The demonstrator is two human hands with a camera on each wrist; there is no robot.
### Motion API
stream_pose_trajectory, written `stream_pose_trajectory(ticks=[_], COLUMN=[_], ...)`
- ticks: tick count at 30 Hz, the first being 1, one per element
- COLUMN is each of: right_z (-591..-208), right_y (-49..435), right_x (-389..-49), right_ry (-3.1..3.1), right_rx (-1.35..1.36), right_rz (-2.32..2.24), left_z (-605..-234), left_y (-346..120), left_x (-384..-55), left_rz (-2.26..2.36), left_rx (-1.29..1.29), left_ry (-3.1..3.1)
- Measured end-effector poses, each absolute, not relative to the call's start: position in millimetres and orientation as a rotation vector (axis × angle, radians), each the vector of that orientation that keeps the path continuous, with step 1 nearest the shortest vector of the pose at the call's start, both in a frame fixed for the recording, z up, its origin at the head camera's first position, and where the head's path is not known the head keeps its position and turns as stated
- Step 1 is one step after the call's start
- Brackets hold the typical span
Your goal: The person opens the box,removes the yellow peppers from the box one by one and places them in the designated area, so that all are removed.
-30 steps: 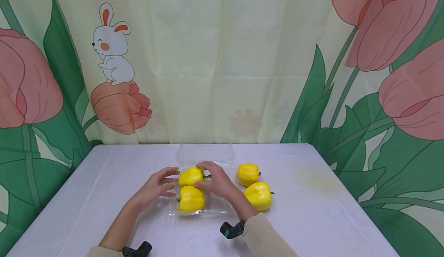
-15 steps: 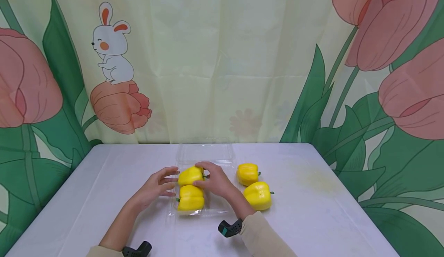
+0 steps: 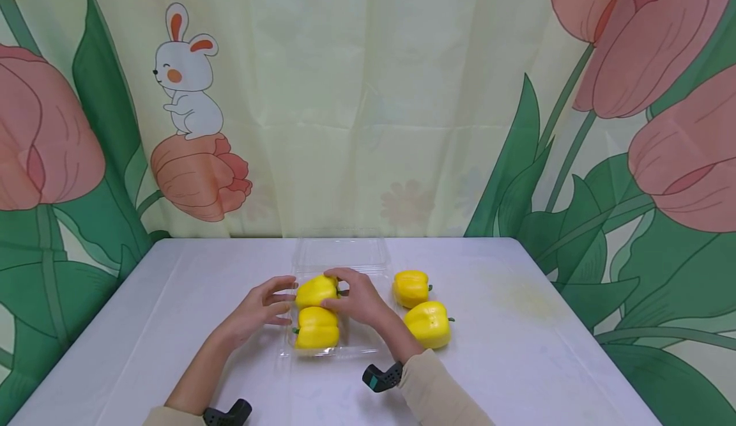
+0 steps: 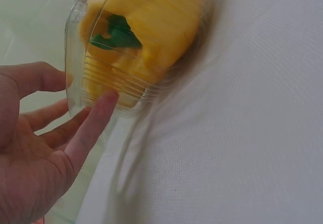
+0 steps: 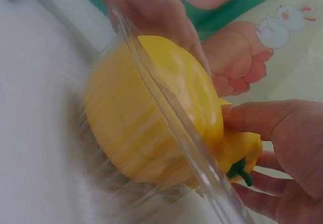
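Two yellow bell peppers lie in the left half of a clear plastic clamshell box (image 3: 363, 348): a far pepper (image 3: 314, 292) and a near pepper (image 3: 317, 330). My right hand (image 3: 358, 299) holds the far pepper, thumb on its near side and fingers on its far side. In the right wrist view that pepper's green stem (image 5: 241, 171) shows beside the fingers. My left hand (image 3: 260, 306) touches the box's left wall from outside, fingers spread. Through that wall the left wrist view shows the near pepper (image 4: 169, 17) and its stem. Part of the far pepper is hidden.
Two more yellow peppers stand on the white table right of the box, a farther one (image 3: 411, 289) and a nearer one (image 3: 428, 325), close to the right forearm. The box's clear lid (image 3: 340, 252) lies folded back toward the printed curtain (image 3: 322, 126).
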State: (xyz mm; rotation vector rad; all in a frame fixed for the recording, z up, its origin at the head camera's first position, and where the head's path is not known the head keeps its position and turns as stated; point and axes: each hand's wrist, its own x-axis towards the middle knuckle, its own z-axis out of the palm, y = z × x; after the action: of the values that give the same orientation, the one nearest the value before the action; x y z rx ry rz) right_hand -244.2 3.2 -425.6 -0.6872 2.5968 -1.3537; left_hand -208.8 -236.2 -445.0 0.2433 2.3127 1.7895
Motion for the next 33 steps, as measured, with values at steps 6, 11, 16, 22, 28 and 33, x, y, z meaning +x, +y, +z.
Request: stream_pose_trajectory(ticks=[6,11,16,22,28,33], right_z=[-427.0,-425.3,-418.7,-418.5,-419.7,-418.5], right_y=[3.3,4.2,5.1,6.6,9.7,12.8], right_x=[-244.4,-244.3,-242.9,-242.7,-243.3,-243.6], right_ry=[2.585,2.598,2.616,2.617,2.622,2.608], right_rx=[-0.702,-0.695,-0.706,-0.701,-0.738,-0.755], right_rz=[-1.385,-1.408,-1.454,-1.456,-1.495,-1.521], left_z=[-444.9,-445.1,-445.5,-444.9,-445.2,-445.2], left_y=[-235.9,-235.2,-234.7,-234.9,-235.2,-236.0], left_x=[-208.8,-209.1,-208.2,-208.1,-208.5,-209.0], left_rz=[1.792,1.777,1.772,1.787,1.791,1.788], left_rx=[0.240,0.239,0.214,0.224,0.224,0.242], left_ry=[2.312,2.325,2.328,2.319,2.317,2.320])
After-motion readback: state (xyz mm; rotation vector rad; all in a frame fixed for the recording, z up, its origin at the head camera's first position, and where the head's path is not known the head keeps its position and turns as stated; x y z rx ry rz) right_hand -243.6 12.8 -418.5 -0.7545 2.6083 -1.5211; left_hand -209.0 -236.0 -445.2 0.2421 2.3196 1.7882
